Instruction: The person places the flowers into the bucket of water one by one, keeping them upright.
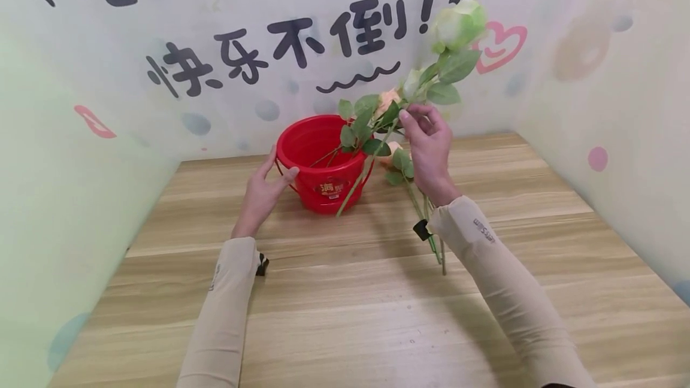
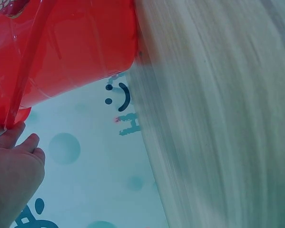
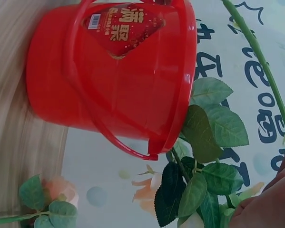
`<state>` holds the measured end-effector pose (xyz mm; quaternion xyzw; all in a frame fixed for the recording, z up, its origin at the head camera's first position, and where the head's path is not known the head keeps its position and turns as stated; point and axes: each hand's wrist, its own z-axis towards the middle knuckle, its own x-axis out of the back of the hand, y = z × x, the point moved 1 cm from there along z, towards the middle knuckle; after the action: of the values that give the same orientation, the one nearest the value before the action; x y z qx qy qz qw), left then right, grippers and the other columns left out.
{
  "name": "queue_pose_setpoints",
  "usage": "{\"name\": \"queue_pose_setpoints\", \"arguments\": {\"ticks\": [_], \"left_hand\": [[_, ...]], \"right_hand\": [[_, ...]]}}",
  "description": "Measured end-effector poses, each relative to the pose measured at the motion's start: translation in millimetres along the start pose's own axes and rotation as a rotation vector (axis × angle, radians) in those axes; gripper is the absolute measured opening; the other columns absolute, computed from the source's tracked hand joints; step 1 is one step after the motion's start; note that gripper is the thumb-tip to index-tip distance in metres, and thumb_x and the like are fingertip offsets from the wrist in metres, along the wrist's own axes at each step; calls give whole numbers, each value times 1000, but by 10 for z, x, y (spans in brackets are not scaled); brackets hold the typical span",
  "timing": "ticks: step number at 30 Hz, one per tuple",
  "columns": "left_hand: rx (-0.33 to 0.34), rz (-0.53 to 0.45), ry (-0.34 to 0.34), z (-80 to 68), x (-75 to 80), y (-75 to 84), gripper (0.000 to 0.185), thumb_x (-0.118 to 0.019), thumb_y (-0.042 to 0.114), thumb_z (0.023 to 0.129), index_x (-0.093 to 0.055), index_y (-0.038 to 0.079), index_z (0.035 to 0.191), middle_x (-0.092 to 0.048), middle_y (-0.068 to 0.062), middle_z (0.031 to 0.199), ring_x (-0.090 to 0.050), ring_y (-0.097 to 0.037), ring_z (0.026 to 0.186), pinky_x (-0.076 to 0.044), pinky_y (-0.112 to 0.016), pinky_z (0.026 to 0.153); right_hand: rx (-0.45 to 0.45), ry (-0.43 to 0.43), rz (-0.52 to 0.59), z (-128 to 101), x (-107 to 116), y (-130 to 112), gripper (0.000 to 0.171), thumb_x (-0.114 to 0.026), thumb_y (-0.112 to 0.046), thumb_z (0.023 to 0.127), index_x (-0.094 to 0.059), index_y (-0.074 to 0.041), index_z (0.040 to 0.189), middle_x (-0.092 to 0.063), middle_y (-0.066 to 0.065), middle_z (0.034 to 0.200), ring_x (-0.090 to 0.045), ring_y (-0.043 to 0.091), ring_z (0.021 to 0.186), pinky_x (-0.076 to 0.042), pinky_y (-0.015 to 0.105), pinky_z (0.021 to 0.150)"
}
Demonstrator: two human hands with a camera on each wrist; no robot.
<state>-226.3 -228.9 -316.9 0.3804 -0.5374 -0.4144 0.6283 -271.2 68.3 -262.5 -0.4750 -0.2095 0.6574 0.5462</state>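
Observation:
A red plastic bucket [image 1: 322,163] with a printed label stands on the wooden table [image 1: 345,316] near the back wall. My left hand [image 1: 266,181] rests against its left side with straight fingers and the thumb on the wall; in the left wrist view the left hand's fingers [image 2: 14,142] touch the bucket [image 2: 71,47] by its handle. My right hand [image 1: 426,136] pinches the stem [image 1: 372,160] of a pale green artificial rose [image 1: 458,23], held slanted in front of the bucket. The right wrist view shows the bucket [image 3: 109,76], the stem [image 3: 256,52] and its leaves [image 3: 213,128].
A peach rose [image 1: 390,151] and other green stems [image 1: 433,244] lie on the table under my right forearm; the peach rose [image 3: 59,190] also shows in the right wrist view. Thin stems lean inside the bucket. Printed walls close in the back and both sides.

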Motion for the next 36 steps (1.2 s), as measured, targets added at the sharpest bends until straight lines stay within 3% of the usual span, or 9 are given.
{"name": "queue_pose_setpoints", "arguments": {"ticks": [4,11,17,25,31,36], "left_hand": [[0,-3,-5,-38,-2,71,80,-67,35,102,-24,12,165,-24,-6,170,-21,-31,155,-42,-54,112],[-37,-5,16,133,-23,-257,81,-68,46,99,-26,25,165,-26,5,169,-22,-25,155,-43,-54,111],[-44,-19,26,130,-25,-283,82,-70,49,97,-28,30,164,-30,6,167,-25,-23,153,-46,-52,109],[-42,-6,33,121,-13,-275,84,-70,52,96,-28,27,165,-29,5,168,-25,-24,153,-44,-53,110],[-51,-5,34,123,-12,-279,85,-70,51,96,-28,24,165,-29,4,168,-25,-24,153,-43,-53,111],[-62,-7,34,121,-13,-275,84,-70,51,96,-28,24,165,-30,4,168,-26,-24,153,-43,-53,111]], "right_hand": [[21,54,8,21,-61,2,15,-66,6,97,-69,-9,96,-63,0,82,-57,15,76,-46,22,68],[70,155,16,87,-126,5,9,-67,3,98,-68,-6,99,-68,7,89,-61,14,83,-47,29,73],[119,234,36,150,-157,-14,13,-67,4,98,-68,-10,98,-69,17,91,-64,18,85,-48,32,75],[174,327,30,187,-182,-17,10,-67,4,97,-68,-4,103,-70,8,86,-64,17,82,-50,35,79],[192,340,18,196,-184,-15,11,-68,5,96,-68,-5,102,-70,14,91,-63,16,80,-51,35,78],[196,321,-33,169,-206,13,13,-68,6,96,-67,-7,100,-68,4,85,-60,15,77,-48,28,71]]}}
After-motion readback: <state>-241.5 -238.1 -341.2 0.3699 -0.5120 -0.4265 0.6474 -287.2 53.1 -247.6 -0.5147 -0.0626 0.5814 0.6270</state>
